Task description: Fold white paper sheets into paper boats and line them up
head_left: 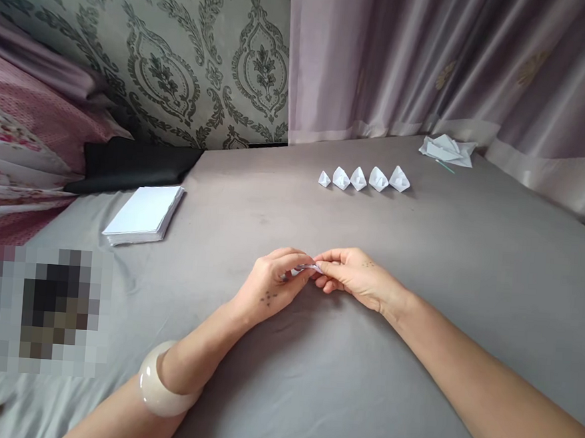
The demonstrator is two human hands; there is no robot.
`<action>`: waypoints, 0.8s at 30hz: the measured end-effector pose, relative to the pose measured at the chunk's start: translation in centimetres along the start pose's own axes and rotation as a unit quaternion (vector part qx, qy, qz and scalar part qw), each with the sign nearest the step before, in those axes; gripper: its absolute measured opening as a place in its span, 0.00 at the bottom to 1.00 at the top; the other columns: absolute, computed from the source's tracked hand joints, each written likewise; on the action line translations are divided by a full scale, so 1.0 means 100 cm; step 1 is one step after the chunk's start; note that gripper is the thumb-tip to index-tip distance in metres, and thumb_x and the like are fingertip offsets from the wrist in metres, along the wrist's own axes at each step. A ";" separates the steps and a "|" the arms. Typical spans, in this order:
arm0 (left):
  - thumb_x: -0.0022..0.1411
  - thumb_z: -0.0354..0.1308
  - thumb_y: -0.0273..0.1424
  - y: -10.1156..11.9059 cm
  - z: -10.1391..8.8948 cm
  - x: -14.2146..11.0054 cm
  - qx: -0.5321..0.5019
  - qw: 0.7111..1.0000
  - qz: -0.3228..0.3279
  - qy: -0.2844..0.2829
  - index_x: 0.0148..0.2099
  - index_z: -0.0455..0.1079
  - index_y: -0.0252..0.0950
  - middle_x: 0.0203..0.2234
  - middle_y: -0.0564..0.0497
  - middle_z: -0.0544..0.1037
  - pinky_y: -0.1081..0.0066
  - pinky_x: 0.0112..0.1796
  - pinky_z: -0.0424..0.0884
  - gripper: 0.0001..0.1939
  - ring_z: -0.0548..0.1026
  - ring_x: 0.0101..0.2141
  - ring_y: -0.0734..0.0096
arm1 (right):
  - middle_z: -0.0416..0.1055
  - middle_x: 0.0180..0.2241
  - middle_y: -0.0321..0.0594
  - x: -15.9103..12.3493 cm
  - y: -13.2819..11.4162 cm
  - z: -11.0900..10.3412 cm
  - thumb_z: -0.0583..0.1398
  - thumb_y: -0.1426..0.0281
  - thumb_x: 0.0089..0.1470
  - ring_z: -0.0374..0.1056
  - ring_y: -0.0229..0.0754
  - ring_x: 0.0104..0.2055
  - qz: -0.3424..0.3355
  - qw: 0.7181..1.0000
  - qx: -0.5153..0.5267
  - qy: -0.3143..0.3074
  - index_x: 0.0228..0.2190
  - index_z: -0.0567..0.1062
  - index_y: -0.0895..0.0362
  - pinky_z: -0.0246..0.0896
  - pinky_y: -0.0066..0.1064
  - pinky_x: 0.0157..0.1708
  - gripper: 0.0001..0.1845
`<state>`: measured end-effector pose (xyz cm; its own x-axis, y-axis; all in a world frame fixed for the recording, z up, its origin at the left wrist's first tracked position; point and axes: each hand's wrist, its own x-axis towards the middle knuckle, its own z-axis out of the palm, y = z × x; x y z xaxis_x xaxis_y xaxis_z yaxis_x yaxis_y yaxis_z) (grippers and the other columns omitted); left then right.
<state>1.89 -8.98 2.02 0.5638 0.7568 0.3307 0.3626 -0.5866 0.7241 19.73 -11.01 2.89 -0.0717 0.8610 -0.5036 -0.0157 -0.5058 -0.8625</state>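
Between my two hands, above the grey cloth, is a small piece of folded white paper (pixel 305 268), mostly covered by my fingers. My left hand (pixel 276 276) grips its left part with thumb and fingers closed round it. The thumb and forefinger of my right hand (pixel 351 274) pinch its right end. A row of several folded white paper shapes (pixel 358 179), pointed at the top and differing in size, stands on the cloth beyond my hands.
A thick stack of white paper (pixel 145 212) lies at the left, before a black folded item (pixel 136 165). Loose white papers (pixel 447 150) and a thin green stick (pixel 445 166) lie at the back right. Curtains (pixel 384 58) and a patterned wall (pixel 208 59) border the grey cloth (pixel 253 209).
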 end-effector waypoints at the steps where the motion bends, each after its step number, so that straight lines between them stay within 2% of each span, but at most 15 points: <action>1: 0.63 0.56 0.27 0.000 -0.001 0.001 -0.002 1.000 -0.025 0.000 0.40 0.74 0.36 0.33 0.49 0.78 0.75 0.30 0.71 0.06 0.74 0.31 0.74 | 0.75 0.26 0.40 0.000 0.001 0.000 0.59 0.75 0.55 0.69 0.34 0.25 -0.014 0.999 -0.045 0.008 0.31 0.75 0.60 0.66 0.25 0.24 0.03; 3: 0.62 0.57 0.28 0.000 -0.001 0.002 -0.005 0.997 -0.072 0.002 0.39 0.75 0.36 0.31 0.50 0.78 0.74 0.32 0.71 0.06 0.74 0.30 0.74 | 0.74 0.25 0.38 -0.001 0.003 -0.001 0.59 0.73 0.54 0.67 0.35 0.22 -0.072 0.984 -0.155 0.051 0.33 0.75 0.58 0.63 0.26 0.22 0.05; 6: 0.62 0.57 0.31 -0.001 -0.001 0.002 -0.018 0.993 -0.116 0.009 0.39 0.75 0.37 0.29 0.50 0.78 0.73 0.32 0.70 0.06 0.73 0.29 0.73 | 0.75 0.27 0.35 -0.004 0.003 0.000 0.58 0.70 0.53 0.67 0.35 0.24 -0.201 0.937 -0.261 0.115 0.35 0.77 0.55 0.62 0.28 0.26 0.08; 8: 0.61 0.57 0.33 -0.001 -0.001 0.003 -0.020 0.993 -0.120 0.010 0.39 0.76 0.38 0.29 0.50 0.78 0.73 0.31 0.69 0.07 0.72 0.29 0.73 | 0.76 0.32 0.35 -0.007 0.002 0.002 0.58 0.69 0.54 0.67 0.34 0.26 -0.261 0.922 -0.265 0.105 0.36 0.77 0.53 0.63 0.29 0.30 0.09; 10: 0.61 0.58 0.33 -0.001 0.000 0.003 -0.010 0.994 -0.112 0.010 0.40 0.76 0.39 0.29 0.50 0.77 0.73 0.30 0.68 0.08 0.72 0.30 0.71 | 0.76 0.35 0.35 -0.008 0.002 0.005 0.59 0.67 0.54 0.67 0.34 0.26 -0.292 0.917 -0.257 0.086 0.35 0.77 0.53 0.63 0.29 0.31 0.08; 14: 0.60 0.58 0.33 0.000 -0.001 0.004 0.000 0.994 -0.107 0.020 0.37 0.76 0.38 0.27 0.51 0.75 0.73 0.29 0.65 0.07 0.69 0.27 0.73 | 0.75 0.33 0.36 -0.006 0.003 0.008 0.60 0.68 0.54 0.66 0.35 0.27 -0.322 0.906 -0.259 0.094 0.29 0.77 0.53 0.62 0.30 0.32 0.05; 18: 0.58 0.56 0.31 0.005 0.000 0.006 -0.019 0.989 -0.147 0.017 0.35 0.74 0.37 0.22 0.54 0.71 0.75 0.26 0.61 0.06 0.64 0.22 0.76 | 0.74 0.31 0.36 -0.006 0.003 0.007 0.59 0.68 0.53 0.67 0.36 0.27 -0.318 0.907 -0.260 0.092 0.27 0.76 0.53 0.62 0.29 0.30 0.06; 24: 0.54 0.55 0.29 0.012 0.001 0.009 -0.016 0.983 -0.183 0.014 0.33 0.73 0.37 0.18 0.57 0.66 0.75 0.26 0.60 0.06 0.63 0.21 0.77 | 0.73 0.30 0.35 -0.008 -0.001 0.005 0.60 0.68 0.53 0.67 0.36 0.27 -0.296 0.917 -0.255 0.082 0.26 0.76 0.53 0.63 0.29 0.30 0.07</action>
<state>2.87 -9.04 3.15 0.3781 0.9238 0.0610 0.5140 -0.2643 0.8161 19.30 -11.69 3.36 -0.0501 0.9941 0.0966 0.4676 0.1088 -0.8772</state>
